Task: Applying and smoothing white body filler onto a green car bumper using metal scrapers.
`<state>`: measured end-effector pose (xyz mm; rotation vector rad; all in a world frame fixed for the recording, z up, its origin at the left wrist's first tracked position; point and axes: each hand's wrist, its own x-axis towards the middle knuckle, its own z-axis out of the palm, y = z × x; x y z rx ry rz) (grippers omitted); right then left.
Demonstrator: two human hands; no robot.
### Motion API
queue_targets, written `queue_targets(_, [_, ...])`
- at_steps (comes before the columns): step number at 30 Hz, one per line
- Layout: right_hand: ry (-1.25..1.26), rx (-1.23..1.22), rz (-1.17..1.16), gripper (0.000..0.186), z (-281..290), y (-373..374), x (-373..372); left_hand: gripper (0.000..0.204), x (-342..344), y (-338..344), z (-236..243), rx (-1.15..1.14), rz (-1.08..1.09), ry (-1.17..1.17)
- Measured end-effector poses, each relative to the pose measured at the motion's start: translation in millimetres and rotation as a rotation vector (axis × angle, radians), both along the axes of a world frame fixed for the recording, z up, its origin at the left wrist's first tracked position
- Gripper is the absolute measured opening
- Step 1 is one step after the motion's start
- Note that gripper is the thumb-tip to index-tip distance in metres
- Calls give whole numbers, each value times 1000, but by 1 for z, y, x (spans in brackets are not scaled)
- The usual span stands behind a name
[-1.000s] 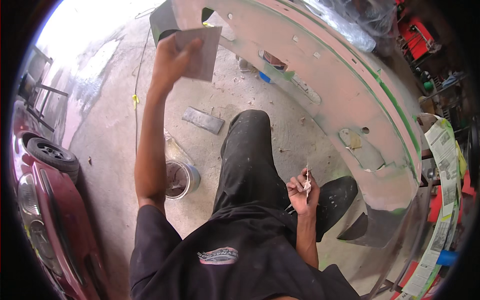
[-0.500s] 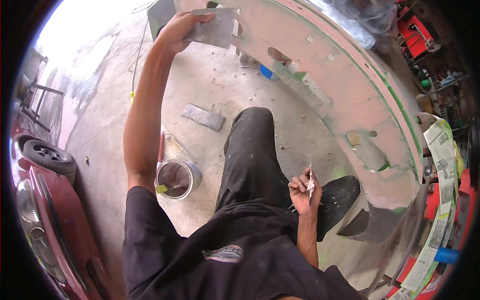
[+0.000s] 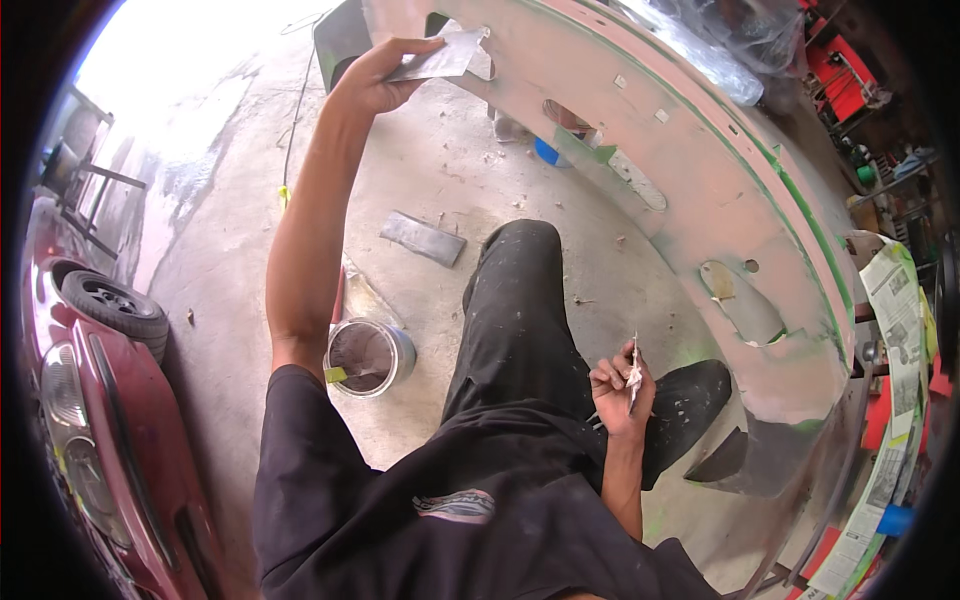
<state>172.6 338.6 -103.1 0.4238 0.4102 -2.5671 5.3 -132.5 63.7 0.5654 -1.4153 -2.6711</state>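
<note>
Scuffed pale-grey concrete floor (image 3: 230,240) right of glossy dark-red car with clear headlamps (image 3: 150,440). Dark thin-barred metal stand (image 3: 115,176) just beyond car. White glare (image 3: 185,50) washing out floor farther beyond car. Far right of car: crumpled clear plastic sheeting (image 3: 700,50), red panel (image 3: 838,62) among dark clutter.

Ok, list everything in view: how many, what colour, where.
Curved panel: one, pink and green, upper right
Flat sheet: one, grey, in left hand
Thin piece: one, pale smears, in right hand
Can: one, silver, floor left of centre
Flat block: one, grey, floor beyond can
Car: one, dark red, far left
Plastic sheeting: one heap, clear, top right
Newsprint strip: one, whitish, far right
Shirt: one, black, bottom
Legs: two, in black, centre
Hands: two, bare, one top, one right
</note>
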Motion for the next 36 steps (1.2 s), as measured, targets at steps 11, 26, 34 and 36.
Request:
queue_targets(11, [-84,14,39,16,0,-6,0,50,-10,-1,24,-697,-94,130])
queue_targets(26, [-92,-10,59,18,-3,-13,-11,27,-1,24,63,-1408,-31,-3])
queue_targets(34, [-81,-32,55,18,-2,-14,-13,40,-3,40,58,-1922,-183,419])
queue_targets(36, [-83,-23,18,17,-1,-13,-14,34,1,52,52,-2034,-149,312])
